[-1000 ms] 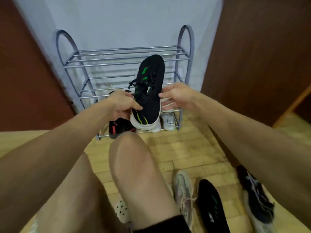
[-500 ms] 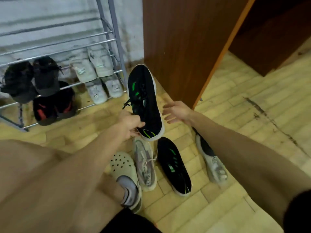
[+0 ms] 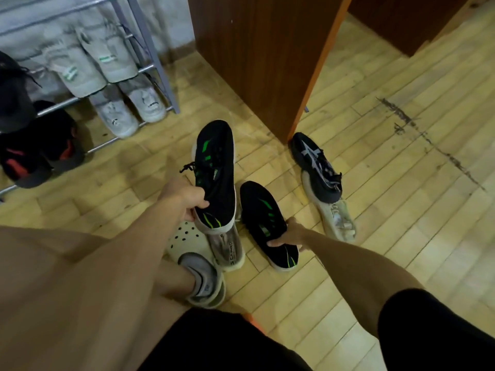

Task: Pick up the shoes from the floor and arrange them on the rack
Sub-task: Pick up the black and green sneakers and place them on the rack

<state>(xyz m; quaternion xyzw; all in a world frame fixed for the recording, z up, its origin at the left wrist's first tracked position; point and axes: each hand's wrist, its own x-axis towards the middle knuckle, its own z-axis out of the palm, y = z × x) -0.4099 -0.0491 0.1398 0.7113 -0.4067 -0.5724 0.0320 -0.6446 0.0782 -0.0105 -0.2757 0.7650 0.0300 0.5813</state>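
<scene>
Left hand (image 3: pixel 184 196) is clenched round the heel end of the first black-green shoe (image 3: pixel 215 167), held off the floor (image 3: pixel 375 183) toe-away, sole down, over a grey sneaker (image 3: pixel 229 247). Right hand (image 3: pixel 290 235) is on the second black-green shoe (image 3: pixel 263 218), which lies on the floor just right of the held one. The thumb is over its upper, the fingers wrap the outer side near the heel, so it looks grasped but not lifted. Its long axis runs toe far-left to heel near-right, with the heel toward the person and the hand at the heel end. The rack (image 3: pixel 150 49) lies up-left of both hands and the left hand is nearer it. White pairs fill the right end of its lower shelves, dark shoes sit at the left, and the upper shelves are out of view. Judgement: next is to lift the mate and swing both left, toes first. A dark star-marked shoe (image 3: pixel 313 162) and a pale shoe (image 3: pixel 337 218) wait on the floor by the cabinet corner (image 3: pixel 292 135). Versus half a second ago, the right hand was spread in the air beside the held shoe and has now dropped onto the floor shoe. The left hand's hold is unchanged.
</scene>
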